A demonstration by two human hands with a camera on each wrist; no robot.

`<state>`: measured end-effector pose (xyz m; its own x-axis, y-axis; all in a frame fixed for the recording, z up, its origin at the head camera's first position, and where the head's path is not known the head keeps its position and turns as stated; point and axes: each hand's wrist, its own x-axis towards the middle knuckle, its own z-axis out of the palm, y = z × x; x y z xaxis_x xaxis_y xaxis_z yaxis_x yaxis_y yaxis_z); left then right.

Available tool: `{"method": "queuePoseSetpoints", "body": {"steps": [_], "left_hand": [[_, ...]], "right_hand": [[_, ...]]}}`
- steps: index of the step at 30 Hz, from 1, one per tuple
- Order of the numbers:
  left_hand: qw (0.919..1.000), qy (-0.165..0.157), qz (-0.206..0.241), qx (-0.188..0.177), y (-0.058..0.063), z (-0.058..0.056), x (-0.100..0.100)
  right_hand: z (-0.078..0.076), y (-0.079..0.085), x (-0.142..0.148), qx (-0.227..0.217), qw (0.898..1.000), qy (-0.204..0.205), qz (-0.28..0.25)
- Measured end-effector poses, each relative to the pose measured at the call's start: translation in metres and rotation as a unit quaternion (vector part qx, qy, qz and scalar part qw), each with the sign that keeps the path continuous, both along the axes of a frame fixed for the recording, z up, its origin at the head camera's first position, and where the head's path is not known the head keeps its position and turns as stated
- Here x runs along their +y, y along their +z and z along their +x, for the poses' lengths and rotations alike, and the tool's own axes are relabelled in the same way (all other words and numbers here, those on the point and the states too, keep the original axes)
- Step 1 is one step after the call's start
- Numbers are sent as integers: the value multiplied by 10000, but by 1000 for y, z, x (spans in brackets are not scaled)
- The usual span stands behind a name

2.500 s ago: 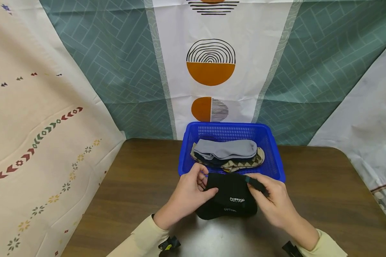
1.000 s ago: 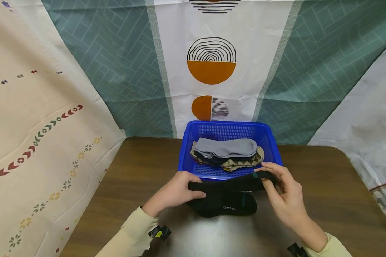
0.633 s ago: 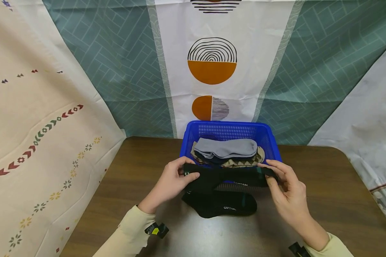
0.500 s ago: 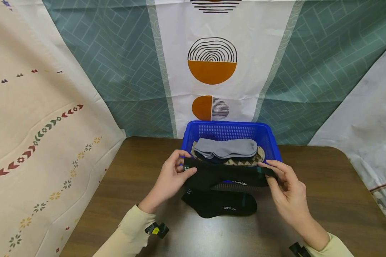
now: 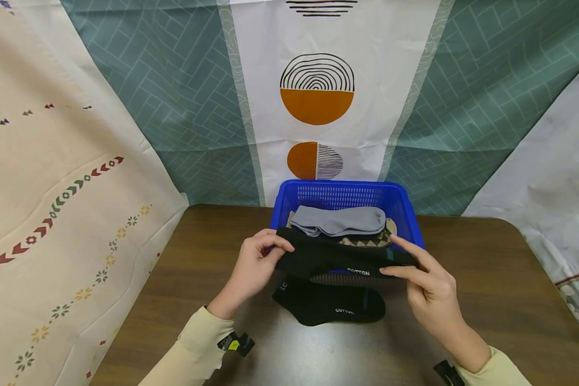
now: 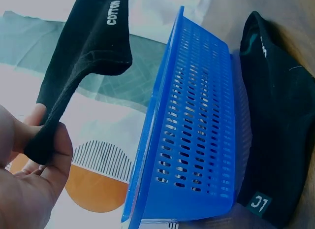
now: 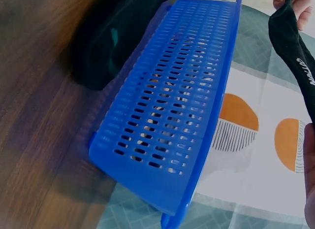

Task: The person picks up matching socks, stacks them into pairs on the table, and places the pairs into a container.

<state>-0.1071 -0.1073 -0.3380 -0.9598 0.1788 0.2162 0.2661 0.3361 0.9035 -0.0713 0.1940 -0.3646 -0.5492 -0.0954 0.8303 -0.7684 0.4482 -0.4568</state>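
Observation:
Two black socks show, each lettered "COTTON". One sock (image 5: 328, 256) is stretched in the air between the hands, in front of the basket. My left hand (image 5: 252, 268) pinches its cuff end between thumb and fingers, as the left wrist view also shows. At the toe end my right hand (image 5: 431, 295) holds the sock, its fingers reaching out to either side of it. The other sock (image 5: 330, 305) lies flat on the table below, its toe pointing right. In the left wrist view this lying sock (image 6: 275, 115) shows a small label on its cuff.
A blue plastic basket (image 5: 338, 187) stands at the table's back edge. Inside it a folded grey sock (image 5: 340, 221) lies on patterned socks (image 5: 366, 242). The brown wooden table (image 5: 212, 241) meets hanging patterned cloths (image 5: 183, 134) at the back and sides.
The upper sock has been lifted off the other one and drawn out lengthwise. My left hand has moved up and left; my right hand has shifted right, its fingers now stretched further along the sock.

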Motion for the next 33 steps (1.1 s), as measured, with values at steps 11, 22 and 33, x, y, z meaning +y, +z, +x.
{"method": "queuePoseSetpoints", "body": {"steps": [11, 22, 33], "left_hand": [[9998, -54, -101, -147, -2, 3, -5], [9949, -426, -858, -326, -49, -7, -18], [9645, -1504, -1610, -1455, -86, -9, -23]], "right_hand": [[-1, -21, 8, -307, 9986, -430, -7], [10, -29, 10, -1891, 9743, -1079, 575], [16, -54, 13, -4395, 8815, -630, 1608]]}}
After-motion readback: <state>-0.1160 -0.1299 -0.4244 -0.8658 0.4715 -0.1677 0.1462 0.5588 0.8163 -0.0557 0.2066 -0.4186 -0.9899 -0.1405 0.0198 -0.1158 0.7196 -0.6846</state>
